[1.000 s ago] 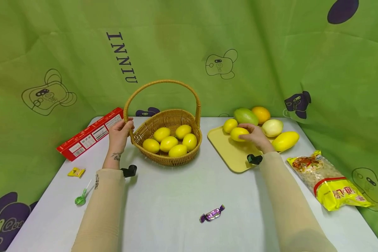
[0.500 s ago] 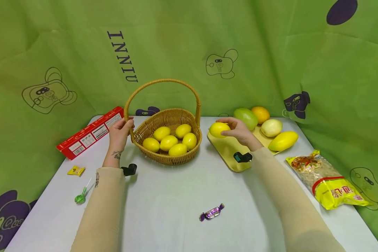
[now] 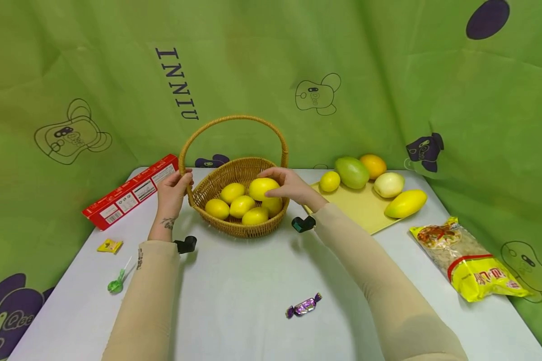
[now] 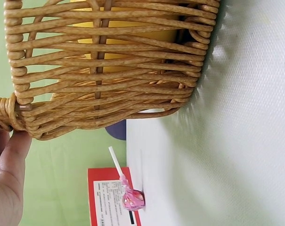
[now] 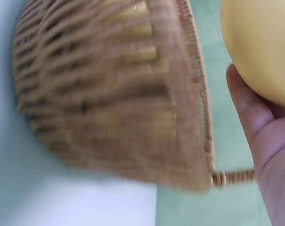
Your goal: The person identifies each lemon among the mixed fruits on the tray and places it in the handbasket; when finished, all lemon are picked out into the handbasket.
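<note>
A wicker basket (image 3: 248,229) with a tall arched handle stands on the table and holds several lemons (image 3: 241,206). My left hand (image 3: 171,191) grips the foot of that handle on the left side; the left wrist view shows its thumb (image 4: 15,150) at the wicker. Over the basket's right part, my right hand (image 3: 293,186) holds another lemon (image 3: 263,189) between thumb and fingers, above the lemons inside. In the right wrist view the held lemon (image 5: 262,47) is above the basket's rim, partly cut off by the frame.
At the right, a yellow tray (image 3: 357,208) bears a small lemon (image 3: 329,181), a green mango (image 3: 352,172) and other fruit. A noodle bag (image 3: 469,258) lies beyond it. A red box (image 3: 133,193), a green lollipop (image 3: 116,286) and a purple candy (image 3: 304,306) lie about.
My right hand has lifted a lemon off the tray and carried it left, over the basket. The left hand has stayed on the handle.
</note>
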`<state>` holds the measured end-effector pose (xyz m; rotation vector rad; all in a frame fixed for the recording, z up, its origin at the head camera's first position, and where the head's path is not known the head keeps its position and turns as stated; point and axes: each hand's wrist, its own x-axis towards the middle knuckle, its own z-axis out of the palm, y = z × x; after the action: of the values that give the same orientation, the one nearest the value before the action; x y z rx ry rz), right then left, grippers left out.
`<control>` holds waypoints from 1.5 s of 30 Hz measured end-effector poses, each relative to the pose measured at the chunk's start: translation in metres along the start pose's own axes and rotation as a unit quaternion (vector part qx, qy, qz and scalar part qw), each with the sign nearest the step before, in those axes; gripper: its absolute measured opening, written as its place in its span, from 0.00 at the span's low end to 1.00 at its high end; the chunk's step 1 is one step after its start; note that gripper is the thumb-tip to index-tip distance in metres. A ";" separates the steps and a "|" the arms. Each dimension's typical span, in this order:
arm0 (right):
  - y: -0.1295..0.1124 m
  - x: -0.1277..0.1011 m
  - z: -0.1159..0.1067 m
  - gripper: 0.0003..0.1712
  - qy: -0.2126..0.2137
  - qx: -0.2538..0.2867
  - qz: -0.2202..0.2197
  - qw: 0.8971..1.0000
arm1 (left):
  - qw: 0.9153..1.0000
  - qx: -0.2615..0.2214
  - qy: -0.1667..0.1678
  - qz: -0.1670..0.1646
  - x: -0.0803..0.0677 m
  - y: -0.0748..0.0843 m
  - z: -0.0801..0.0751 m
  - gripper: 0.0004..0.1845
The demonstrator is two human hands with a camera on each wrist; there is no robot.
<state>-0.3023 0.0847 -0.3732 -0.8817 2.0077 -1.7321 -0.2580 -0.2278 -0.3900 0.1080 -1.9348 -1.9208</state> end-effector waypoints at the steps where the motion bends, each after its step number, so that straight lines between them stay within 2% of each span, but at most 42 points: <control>1: 0.001 0.004 0.003 0.27 0.002 -0.004 0.001 1.000 | 1.000 0.003 0.000 0.004 0.000 0.000 0.000 0.17; 6: 0.002 0.011 0.010 0.29 0.005 0.010 -0.003 1.000 | 1.000 -0.003 -0.003 0.008 -0.001 -0.001 0.001 0.14; 11: -0.001 0.007 0.006 0.28 0.020 0.025 -0.020 0.999 | 1.000 0.000 0.003 -0.001 -0.002 0.002 0.001 0.07; 17: 0.000 -0.010 -0.005 0.28 0.020 0.054 -0.031 0.998 | 1.000 0.007 0.003 -0.007 -0.001 0.003 0.001 0.13; 22: 0.007 -0.029 -0.020 0.29 0.025 0.085 -0.047 0.995 | 1.000 0.011 0.005 0.004 -0.002 0.003 0.001 0.09; 25: 0.012 -0.042 -0.032 0.27 0.049 0.092 -0.061 0.993 | 1.000 0.009 0.005 0.009 -0.002 0.003 0.001 0.05; 28: 0.017 -0.053 -0.047 0.25 0.098 0.104 -0.073 0.987 | 1.000 0.006 0.006 0.008 -0.002 0.002 0.001 0.03; 31: 0.024 -0.058 -0.062 0.24 0.167 0.120 -0.084 0.975 | 1.000 0.008 0.006 0.009 -0.002 0.001 0.000 0.03; 34: 0.032 -0.058 -0.076 0.24 0.248 0.128 -0.092 0.956 | 1.000 0.009 0.007 0.009 -0.001 0.001 0.000 0.05; 38: 0.044 -0.057 -0.089 0.27 0.358 0.104 -0.058 0.926 | 1.000 0.011 0.009 0.006 -0.001 -0.001 0.001 0.07; 42: 0.056 -0.054 -0.094 0.30 0.431 0.091 -0.030 0.897 | 1.000 0.003 0.010 0.002 -0.001 -0.001 0.002 0.09; 45: 0.065 -0.052 -0.094 0.31 0.461 0.086 -0.030 0.882 | 1.000 0.001 0.011 0.001 -0.001 -0.001 0.002 0.12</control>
<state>-0.3367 0.1940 -0.4246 0.0031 2.2621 -2.6376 -0.2577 -0.2259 -0.3908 0.1276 -1.9205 -1.9092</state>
